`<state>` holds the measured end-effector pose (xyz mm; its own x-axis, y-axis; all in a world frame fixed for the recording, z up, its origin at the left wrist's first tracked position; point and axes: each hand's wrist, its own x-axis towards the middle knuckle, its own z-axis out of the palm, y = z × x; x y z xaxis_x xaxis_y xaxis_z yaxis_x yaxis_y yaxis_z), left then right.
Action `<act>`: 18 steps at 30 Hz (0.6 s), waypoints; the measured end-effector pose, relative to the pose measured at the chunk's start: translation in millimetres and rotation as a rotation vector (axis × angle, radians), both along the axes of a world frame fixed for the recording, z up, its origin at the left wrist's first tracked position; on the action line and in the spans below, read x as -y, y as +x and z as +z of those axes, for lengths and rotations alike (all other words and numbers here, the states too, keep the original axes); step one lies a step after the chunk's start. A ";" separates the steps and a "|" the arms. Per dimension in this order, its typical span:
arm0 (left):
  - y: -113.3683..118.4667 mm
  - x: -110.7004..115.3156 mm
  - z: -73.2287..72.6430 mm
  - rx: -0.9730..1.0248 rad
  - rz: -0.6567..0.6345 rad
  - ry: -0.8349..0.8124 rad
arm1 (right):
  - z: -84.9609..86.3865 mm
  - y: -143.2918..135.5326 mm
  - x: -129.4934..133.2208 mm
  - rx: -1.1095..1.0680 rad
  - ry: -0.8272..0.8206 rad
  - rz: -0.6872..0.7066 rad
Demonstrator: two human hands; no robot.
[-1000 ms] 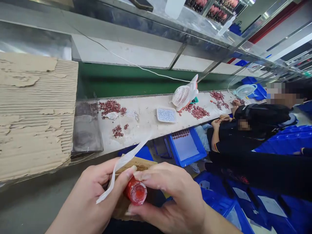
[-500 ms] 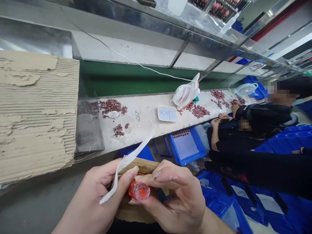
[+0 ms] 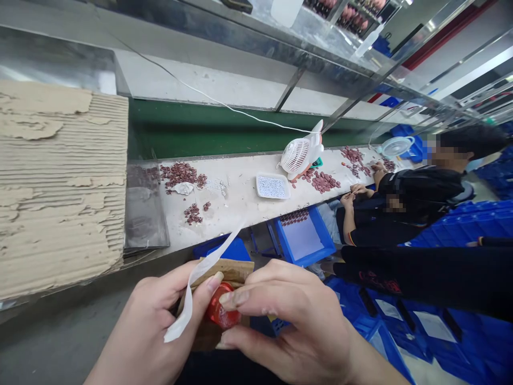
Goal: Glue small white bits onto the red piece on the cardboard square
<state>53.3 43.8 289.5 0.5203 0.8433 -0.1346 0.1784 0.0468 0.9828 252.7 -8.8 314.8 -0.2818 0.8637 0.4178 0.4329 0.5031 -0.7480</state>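
Note:
My left hand (image 3: 164,315) is closed round a red translucent round piece (image 3: 223,306), cap-like, with a pale, ridged end turned towards me. Folded brown cardboard or paper (image 3: 229,269) lies behind that piece, partly hidden by the fingers. A narrow white strip (image 3: 200,272) runs over my left hand, its upper end sticking out past the fingers. My right hand (image 3: 292,315) pinches the red piece at its right side, index finger on top and thumb below. What the rest of the piece looks like is hidden.
Small reddish-brown pieces (image 3: 182,175) lie in heaps on the white bench (image 3: 224,214). A white tray (image 3: 273,187) and a white fan (image 3: 297,156) stand further along. Torn cardboard (image 3: 60,198) is at left. A co-worker (image 3: 404,198) sits at right near blue crates (image 3: 308,235).
My right index finger has shifted onto the top of the red piece, now covering part of its end. The view has shifted slightly.

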 end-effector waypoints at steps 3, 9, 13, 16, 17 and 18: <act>-1.5 0.7 -2.6 -0.041 -0.008 0.052 | 5.3 3.4 -1.9 0.174 -0.035 0.047; -2.1 -1.9 -2.7 -0.093 -0.078 0.138 | 21.5 14.2 -15.0 0.222 -0.083 0.185; -0.1 -6.2 -0.7 -0.062 -0.071 0.374 | 38.0 16.5 -28.7 0.490 -0.103 0.238; 2.3 -9.9 0.3 -0.079 -0.075 0.478 | 45.8 14.9 -38.0 0.615 -0.096 0.273; 3.0 -10.9 0.0 -0.085 -0.076 0.495 | 47.0 14.0 -40.5 0.626 -0.105 0.299; 3.6 -11.8 -0.6 -0.088 -0.070 0.520 | 47.6 12.9 -42.6 0.624 -0.124 0.327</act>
<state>56.8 55.6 288.9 0.5832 0.7741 0.2463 0.2463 -0.4574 0.8545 265.6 33.8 362.4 -0.6887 0.7250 -0.0011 0.6403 0.6075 -0.4701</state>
